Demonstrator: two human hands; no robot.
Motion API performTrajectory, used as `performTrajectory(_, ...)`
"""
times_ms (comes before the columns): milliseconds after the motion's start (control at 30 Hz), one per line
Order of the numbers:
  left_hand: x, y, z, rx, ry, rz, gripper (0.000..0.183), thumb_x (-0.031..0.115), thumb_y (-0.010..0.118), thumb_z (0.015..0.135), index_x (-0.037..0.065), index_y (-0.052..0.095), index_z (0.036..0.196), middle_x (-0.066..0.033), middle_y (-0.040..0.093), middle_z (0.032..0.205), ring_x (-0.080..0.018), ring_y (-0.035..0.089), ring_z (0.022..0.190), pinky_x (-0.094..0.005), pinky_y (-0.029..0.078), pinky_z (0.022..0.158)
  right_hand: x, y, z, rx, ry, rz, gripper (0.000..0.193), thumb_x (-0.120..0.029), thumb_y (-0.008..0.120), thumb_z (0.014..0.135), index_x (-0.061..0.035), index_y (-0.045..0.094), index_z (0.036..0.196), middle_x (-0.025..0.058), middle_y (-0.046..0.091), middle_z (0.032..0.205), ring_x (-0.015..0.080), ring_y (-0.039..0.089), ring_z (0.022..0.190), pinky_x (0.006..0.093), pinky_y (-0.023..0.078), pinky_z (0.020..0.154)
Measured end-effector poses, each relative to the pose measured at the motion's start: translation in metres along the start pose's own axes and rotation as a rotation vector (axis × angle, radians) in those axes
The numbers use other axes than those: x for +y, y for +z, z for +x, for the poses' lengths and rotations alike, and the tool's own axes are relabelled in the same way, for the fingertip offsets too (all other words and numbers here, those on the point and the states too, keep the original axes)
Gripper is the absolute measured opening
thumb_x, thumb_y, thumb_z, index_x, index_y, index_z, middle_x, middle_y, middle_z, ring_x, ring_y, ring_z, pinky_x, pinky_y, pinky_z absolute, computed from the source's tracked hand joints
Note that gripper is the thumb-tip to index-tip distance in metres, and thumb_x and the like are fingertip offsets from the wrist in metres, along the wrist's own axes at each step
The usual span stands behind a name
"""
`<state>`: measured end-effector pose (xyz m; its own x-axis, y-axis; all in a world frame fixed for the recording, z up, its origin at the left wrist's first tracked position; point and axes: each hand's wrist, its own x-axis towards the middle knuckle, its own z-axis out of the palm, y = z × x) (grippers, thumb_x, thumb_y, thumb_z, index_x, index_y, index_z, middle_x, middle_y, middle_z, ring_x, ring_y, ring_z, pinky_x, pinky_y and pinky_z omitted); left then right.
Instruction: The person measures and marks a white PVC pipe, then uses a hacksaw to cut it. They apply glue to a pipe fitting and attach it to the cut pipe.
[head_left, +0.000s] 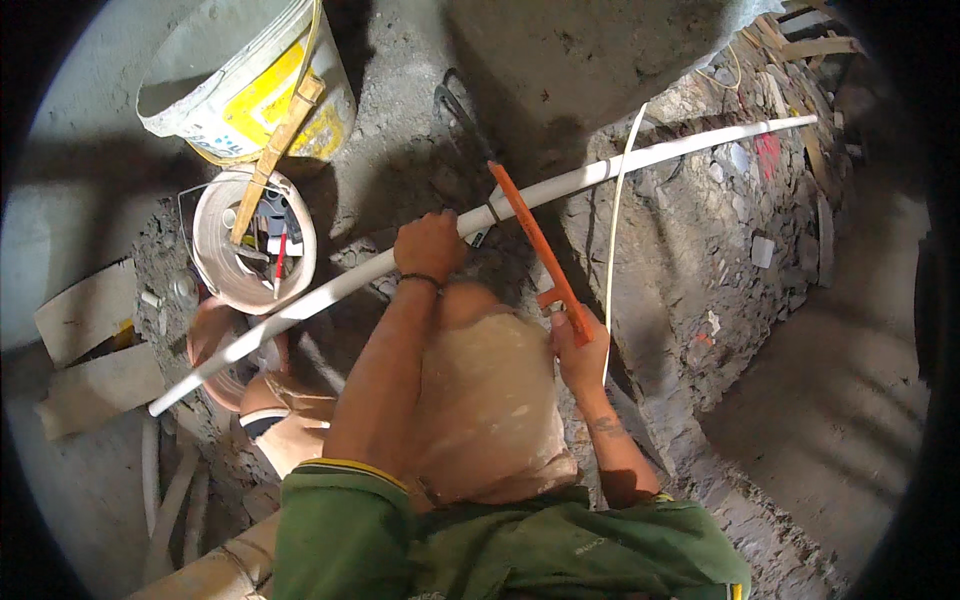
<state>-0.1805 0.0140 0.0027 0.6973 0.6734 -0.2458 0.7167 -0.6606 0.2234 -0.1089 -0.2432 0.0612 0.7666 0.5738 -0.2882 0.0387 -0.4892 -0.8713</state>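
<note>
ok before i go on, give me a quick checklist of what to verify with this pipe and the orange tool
1. Left hand gripping the white pipe: ok, fingers are closed around it.
2. Right hand on the orange tool: ok, closed around its near end.
3. Left hand apart from the tool: ok, a gap shows between them.
4. White cable out of the pipe's line: not ok, it crosses the pipe in view, to the right of the tool.
5. Gloves worn: not ok, both hands are bare.
6. Tool touching the pipe: cannot tell, it crosses the pipe in view but contact is unclear.
</note>
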Motion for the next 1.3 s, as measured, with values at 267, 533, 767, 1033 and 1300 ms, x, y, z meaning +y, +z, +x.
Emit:
performTrajectory(267,0.002,-0.002,0.003,-0.04,-0.025,0.012,0.017,0.023,0.066,0.082,0.012,0.073,0.093,-0.0136,0.074,0.089,-0.0326,0.074,0.082,-0.0452,0.059,0.074,-0.015,-0.007,-0.004,-0.026,-0.007,-0.084,0.018,-0.017,0.066,0.094,-0.0004,0.063,0.09,-0.0012,0.053,0.064,0.0078,0.047,0.056,0.0267,0.039,0.052)
performTrajectory(533,0.002,-0.009,0.004,-0.085,0.005,-0.032,0.018,0.022,0.065,0.081,0.012,0.074,0.094,-0.0143,0.074,0.091,-0.0328,0.074,0.082,-0.0445,0.059,0.073,-0.026,0.001,-0.016,0.023,-0.15,-0.17,0.018,-0.016,0.067,0.093,0.0002,0.064,0.087,0.0034,0.047,0.058,0.0102,0.041,0.052,0.0294,0.035,0.049)
performTrajectory(767,-0.003,-0.004,0.002,-0.05,0.023,-0.021,0.019,0.024,0.067,0.082,0.013,0.074,0.096,-0.0136,0.074,0.089,-0.0314,0.074,0.082,-0.0439,0.059,0.072,-0.015,0.011,-0.03,0.109,-0.201,-0.172,0.018,-0.016,0.069,0.091,-0.0002,0.064,0.084,0.0066,0.046,0.054,0.0146,0.042,0.045,0.0326,0.036,0.046)
performTrajectory(1033,-0.004,-0.009,-0.001,-0.058,0.022,-0.026,0.018,0.026,0.067,0.083,0.015,0.075,0.094,-0.0116,0.075,0.09,-0.029,0.074,0.082,-0.042,0.059,0.073,-0.004,0.006,-0.034,0.093,-0.207,-0.209,0.016,-0.015,0.068,0.092,-0.0013,0.063,0.087,0.0072,0.047,0.057,0.0129,0.044,0.048,0.0296,0.039,0.049)
performTrajectory(1300,-0.002,-0.009,0.006,-0.122,0.013,-0.069,0.021,0.025,0.067,0.081,0.013,0.075,0.097,-0.0135,0.074,0.09,-0.0317,0.074,0.082,-0.044,0.059,0.073,-0.003,0.003,-0.039,0.107,-0.261,-0.229,0.013,-0.013,0.068,0.092,-0.0011,0.063,0.087,0.0061,0.044,0.056,0.0131,0.041,0.047,0.0291,0.036,0.048)
